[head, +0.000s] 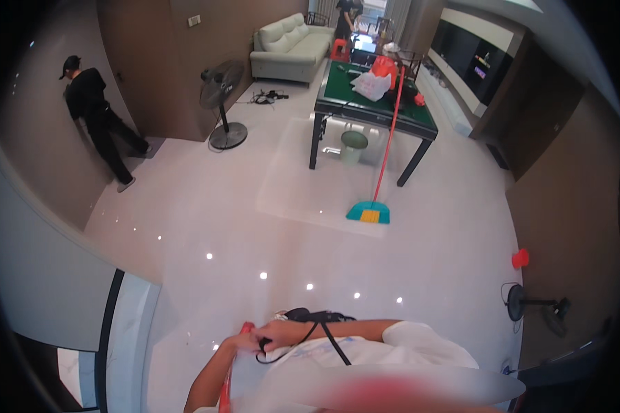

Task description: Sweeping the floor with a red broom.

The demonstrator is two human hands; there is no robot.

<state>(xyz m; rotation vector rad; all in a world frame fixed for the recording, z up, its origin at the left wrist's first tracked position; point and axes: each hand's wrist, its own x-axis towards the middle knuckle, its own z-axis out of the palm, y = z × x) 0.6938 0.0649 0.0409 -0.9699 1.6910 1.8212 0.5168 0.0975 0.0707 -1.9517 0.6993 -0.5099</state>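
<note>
At the bottom of the head view, my left hand (244,342) is closed on a red pole (226,392), whose upper end stands out above the fingers. My right hand (275,332) reaches across the body and meets the left one; its grip cannot be made out. A small black object (264,344) with a thin cord lies at the fingers. Black straps (336,343) hang over my white shirt. Farther off, a broom (368,212) with a teal and yellow head leans its red handle on a green-topped table (336,88).
A person in black (90,103) faces the left wall; another person (347,20) stands at the far end. Also around are a pedestal fan (227,135), a pale sofa (284,57), a bucket (353,147) under the table, cables (268,96), a red container (520,258) and another fan (516,303) at right.
</note>
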